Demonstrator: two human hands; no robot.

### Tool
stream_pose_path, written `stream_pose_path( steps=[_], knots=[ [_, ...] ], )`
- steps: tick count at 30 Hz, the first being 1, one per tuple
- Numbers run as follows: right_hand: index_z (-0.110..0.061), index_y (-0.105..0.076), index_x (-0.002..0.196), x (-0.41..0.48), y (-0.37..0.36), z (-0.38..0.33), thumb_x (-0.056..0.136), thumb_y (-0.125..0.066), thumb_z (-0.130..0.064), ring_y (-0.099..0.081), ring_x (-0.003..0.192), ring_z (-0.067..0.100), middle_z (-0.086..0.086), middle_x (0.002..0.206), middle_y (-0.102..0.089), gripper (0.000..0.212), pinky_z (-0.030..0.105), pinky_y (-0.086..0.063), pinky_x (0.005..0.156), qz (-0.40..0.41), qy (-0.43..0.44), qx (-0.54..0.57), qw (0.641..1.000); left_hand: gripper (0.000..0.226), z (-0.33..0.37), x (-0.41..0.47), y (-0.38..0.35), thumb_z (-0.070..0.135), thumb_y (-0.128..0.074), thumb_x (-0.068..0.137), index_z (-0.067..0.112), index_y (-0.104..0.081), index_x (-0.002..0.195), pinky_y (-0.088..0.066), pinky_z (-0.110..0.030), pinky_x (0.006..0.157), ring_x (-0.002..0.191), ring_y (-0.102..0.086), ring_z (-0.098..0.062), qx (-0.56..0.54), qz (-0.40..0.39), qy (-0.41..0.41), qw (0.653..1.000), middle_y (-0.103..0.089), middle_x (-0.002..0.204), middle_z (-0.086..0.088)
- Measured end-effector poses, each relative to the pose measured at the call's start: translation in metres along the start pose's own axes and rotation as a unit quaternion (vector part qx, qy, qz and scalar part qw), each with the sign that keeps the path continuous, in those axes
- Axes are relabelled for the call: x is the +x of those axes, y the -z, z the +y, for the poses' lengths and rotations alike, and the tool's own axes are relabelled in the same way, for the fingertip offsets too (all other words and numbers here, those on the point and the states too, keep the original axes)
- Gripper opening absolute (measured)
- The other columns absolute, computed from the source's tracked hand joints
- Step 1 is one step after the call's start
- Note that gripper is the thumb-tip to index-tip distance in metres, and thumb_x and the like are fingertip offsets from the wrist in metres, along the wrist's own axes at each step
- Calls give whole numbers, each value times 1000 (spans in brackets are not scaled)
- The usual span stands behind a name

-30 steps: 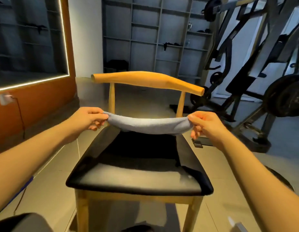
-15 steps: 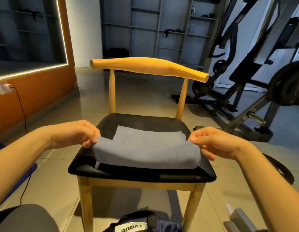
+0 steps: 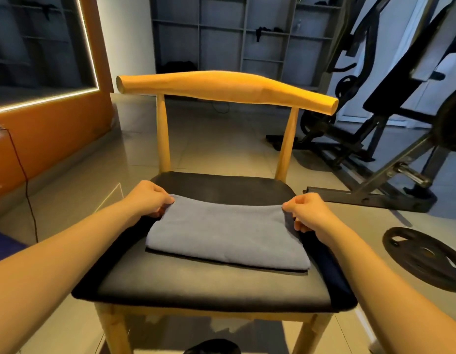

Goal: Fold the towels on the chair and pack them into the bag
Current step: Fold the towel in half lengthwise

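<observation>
A: Step?
B: Folding. Towel [image 3: 227,233] lies flat on the chair [image 3: 221,284] seat; left grip [image 3: 147,200] and right grip [image 3: 306,213] each pinch a corner nearest the chair back.
A: Next?
B: I'd judge: halve it crosswise, then bag it.

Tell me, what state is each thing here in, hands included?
grey towel: folded, lying flat on the seat of the chair.
chair: upright.
left hand: pinches the towel's far left corner.
right hand: pinches the towel's far right corner.
weight plate: lying flat, right of the chair.
</observation>
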State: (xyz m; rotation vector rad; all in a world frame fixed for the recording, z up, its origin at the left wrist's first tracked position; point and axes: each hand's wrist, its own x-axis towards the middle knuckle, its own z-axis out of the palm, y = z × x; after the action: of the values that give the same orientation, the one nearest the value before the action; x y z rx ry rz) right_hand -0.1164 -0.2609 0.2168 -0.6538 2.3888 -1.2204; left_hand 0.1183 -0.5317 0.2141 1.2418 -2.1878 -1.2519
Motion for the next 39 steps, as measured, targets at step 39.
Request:
stream_pose_path(
  steps=[39],
  knots=[
    [-11, -52, 70, 12, 1, -2, 85, -79, -25, -46, 59, 19, 6, 64, -48, 33, 31, -38, 58, -15, -44, -154, 987, 45, 25, 13, -13, 50, -81, 81, 9, -67, 90, -47, -31, 67, 83, -65, -23, 323, -131, 47, 936, -68, 92, -7]
  ],
)
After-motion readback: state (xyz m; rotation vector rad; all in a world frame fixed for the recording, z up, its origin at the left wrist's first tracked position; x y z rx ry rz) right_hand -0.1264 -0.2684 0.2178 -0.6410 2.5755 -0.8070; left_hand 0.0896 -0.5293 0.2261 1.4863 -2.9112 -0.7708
